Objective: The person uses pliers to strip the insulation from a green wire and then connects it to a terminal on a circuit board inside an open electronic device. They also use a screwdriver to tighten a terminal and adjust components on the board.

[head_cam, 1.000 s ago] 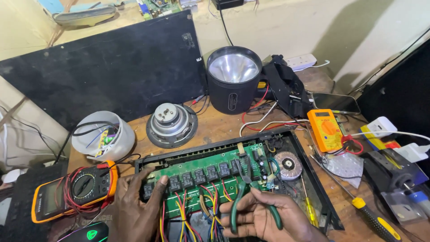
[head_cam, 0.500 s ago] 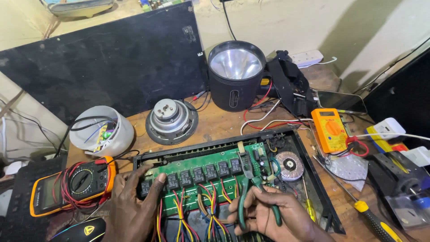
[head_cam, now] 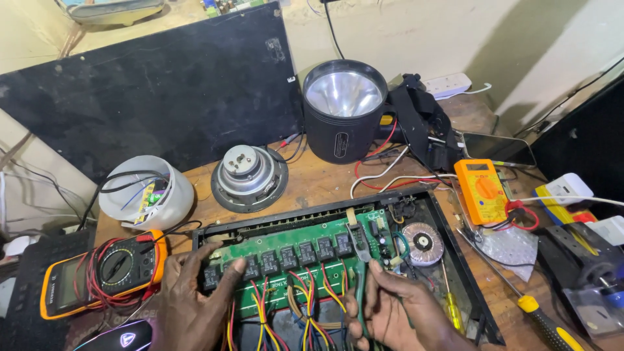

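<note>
Pliers upright in right hand (left hand flat on circuit board)

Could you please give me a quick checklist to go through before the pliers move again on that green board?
1. Left hand steadies the green circuit board: ok, fingers rest on it.
2. Right hand grips the green-handled pliers: ok.
3. Plier tips clear of the coloured wires: ok, tips point up beyond them.
4. What the tips touch: cannot tell.
5. Board unpowered: cannot tell.
6. Yellow-handled screwdriver within reach: ok, it lies just right of the case.
</note>
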